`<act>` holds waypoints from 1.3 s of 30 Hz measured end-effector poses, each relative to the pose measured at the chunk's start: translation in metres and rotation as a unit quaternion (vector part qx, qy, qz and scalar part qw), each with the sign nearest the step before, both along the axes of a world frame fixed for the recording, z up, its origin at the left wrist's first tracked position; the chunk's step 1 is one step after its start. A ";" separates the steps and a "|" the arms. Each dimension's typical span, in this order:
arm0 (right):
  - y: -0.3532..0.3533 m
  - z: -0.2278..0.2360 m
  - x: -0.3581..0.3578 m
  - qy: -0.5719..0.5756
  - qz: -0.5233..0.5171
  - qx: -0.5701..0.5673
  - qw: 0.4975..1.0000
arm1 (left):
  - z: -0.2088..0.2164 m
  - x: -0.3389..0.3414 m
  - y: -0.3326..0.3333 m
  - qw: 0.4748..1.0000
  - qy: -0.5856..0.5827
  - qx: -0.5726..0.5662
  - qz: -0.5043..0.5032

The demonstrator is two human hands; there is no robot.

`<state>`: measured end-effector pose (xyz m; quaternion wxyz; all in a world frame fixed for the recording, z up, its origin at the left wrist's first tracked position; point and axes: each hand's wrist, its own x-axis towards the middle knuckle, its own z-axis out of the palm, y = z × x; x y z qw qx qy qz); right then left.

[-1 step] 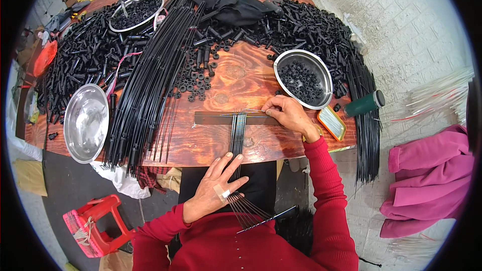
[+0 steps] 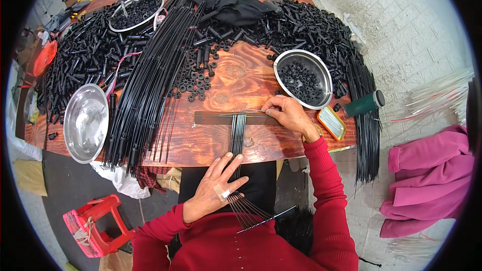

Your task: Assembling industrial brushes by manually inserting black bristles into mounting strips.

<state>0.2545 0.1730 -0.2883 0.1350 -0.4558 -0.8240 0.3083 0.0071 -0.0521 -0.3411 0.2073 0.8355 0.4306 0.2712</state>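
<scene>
My left hand (image 2: pixel 217 184) lies with spread fingers over a flat row of thin black rods (image 2: pixel 237 143) at the table's near edge. Below that hand the rods fan out to a slim crosspiece (image 2: pixel 268 219) over my lap. Their far ends rest on a dark flat strip (image 2: pixel 208 118) on the table. My right hand (image 2: pixel 288 114) is closed in a pinch on a thin pale wire (image 2: pixel 255 110), which reaches left to the far ends of the rods. The wire's exact path among the rods is too fine to make out.
A big bundle of black rods (image 2: pixel 145 85) and an oval metal bowl (image 2: pixel 86 123) stand left. To the right are a bowl of small black rings (image 2: pixel 304 79), a yellow-rimmed box (image 2: pixel 332 123) and a green bottle (image 2: pixel 364 104). Black tubular parts (image 2: pixel 301 20) heap behind.
</scene>
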 end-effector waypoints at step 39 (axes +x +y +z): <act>-0.018 -0.002 -0.011 0.004 0.007 0.161 0.987 | 0.005 0.002 -0.003 1.000 0.014 -0.004 0.003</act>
